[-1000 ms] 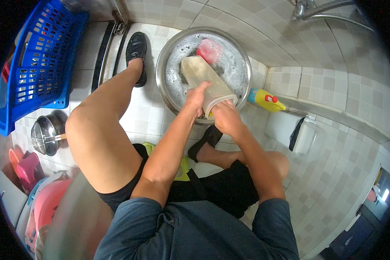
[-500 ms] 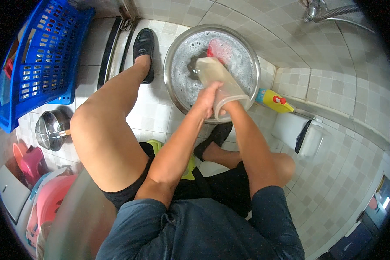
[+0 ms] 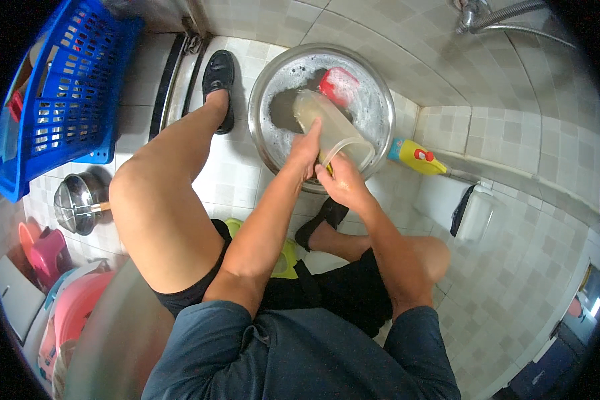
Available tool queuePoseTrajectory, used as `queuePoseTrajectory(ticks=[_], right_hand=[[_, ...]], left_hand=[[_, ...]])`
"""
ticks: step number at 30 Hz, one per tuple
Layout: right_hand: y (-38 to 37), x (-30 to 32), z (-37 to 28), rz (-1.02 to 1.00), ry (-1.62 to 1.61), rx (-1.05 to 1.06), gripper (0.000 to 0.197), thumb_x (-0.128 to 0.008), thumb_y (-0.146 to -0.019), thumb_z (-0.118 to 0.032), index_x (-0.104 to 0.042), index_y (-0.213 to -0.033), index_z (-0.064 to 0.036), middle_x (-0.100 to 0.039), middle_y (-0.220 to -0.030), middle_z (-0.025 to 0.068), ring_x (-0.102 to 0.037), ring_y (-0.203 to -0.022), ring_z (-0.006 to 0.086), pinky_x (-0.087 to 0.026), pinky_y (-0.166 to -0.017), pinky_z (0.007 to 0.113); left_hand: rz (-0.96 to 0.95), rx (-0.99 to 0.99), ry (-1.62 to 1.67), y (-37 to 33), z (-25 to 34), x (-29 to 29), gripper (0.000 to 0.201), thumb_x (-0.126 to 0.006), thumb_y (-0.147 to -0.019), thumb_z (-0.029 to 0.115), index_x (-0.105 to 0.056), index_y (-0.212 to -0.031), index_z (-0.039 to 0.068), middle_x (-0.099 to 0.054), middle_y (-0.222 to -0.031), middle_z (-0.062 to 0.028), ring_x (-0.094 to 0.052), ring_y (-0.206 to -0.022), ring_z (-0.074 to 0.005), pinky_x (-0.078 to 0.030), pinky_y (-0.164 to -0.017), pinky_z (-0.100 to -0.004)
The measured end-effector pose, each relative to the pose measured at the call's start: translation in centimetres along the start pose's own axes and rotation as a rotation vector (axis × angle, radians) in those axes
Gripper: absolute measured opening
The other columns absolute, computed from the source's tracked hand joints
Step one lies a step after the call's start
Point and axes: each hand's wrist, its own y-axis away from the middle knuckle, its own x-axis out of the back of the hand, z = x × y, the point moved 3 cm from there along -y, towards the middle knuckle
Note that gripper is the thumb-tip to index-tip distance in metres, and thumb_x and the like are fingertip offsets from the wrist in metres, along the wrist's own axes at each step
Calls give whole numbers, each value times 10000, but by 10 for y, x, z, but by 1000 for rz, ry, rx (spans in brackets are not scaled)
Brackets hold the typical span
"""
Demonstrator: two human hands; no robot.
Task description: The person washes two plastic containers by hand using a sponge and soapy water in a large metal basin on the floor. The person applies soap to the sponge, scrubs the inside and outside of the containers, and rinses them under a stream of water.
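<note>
A tall translucent plastic container (image 3: 332, 119) lies tilted over the metal basin (image 3: 255, 110), its open end toward me. My left hand (image 3: 304, 152) is closed around its left side. At the rim, the fingers of my right hand (image 3: 345, 183) are closed on a small yellow sponge-like piece (image 3: 325, 161), mostly hidden by the hands. Soapy grey water (image 3: 283, 110) with white foam fills the basin. In it, beyond the container, sits a red object (image 3: 339, 85) partly covered by suds.
Right of the basin lies a yellow bottle (image 3: 417, 157) with a red cap. Another clear container (image 3: 477, 215) is farther right. At left are a blue basket (image 3: 73, 87), a metal strainer or pot (image 3: 80, 200) and pink tubs (image 3: 80, 303). A tap (image 3: 472, 17) is on the wall.
My right hand has come out of the container's mouth to its rim, showing a yellow piece. The container has lowered slightly, and foam has shifted, uncovering more dark water and the red object.
</note>
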Motion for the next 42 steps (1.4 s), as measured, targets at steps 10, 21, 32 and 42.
queuePoseTrajectory(ticks=[10, 21, 32, 42], right_hand=[[16, 10, -29, 14, 75, 63, 397, -622, -895, -108, -610, -1266, 31, -636, -1167, 224, -588, -1143, 374, -432, -1028, 456], [-47, -7, 59, -295, 526, -82, 503, -588, -940, -226, -582, -1407, -40, -555, -1462, 244, -514, -1362, 421, -400, -1136, 494], [-95, -38, 145, -236, 109, -571, 466, -601, -996, -298, -592, -1382, -36, -631, -1351, 170, -605, -1258, 317, -479, -1045, 431], [-50, -24, 62, 11, -849, -832, 399, -578, -1025, -252, -598, -1348, -18, -655, -1256, 115, -637, -1169, 246, -526, -965, 391]], left_hand=[[-397, 160, 571, 4, -12, -9, 607, -636, -947, 506, -580, -1340, 47, -674, -1222, -180, -661, -1091, -358, -531, -976, -516], [-280, 173, 429, 25, -18, -26, 622, -708, -896, 461, -589, -1342, 42, -660, -1284, -183, -654, -1141, -336, -508, -1030, -519], [-359, 261, 252, 27, -33, -33, 635, -669, -902, 499, -560, -1365, 78, -652, -1280, -146, -662, -1112, -324, -565, -871, -570], [-277, 249, 402, 12, -23, -17, 633, -682, -879, 467, -575, -1349, 57, -646, -1304, -165, -603, -1204, -354, -454, -1059, -544]])
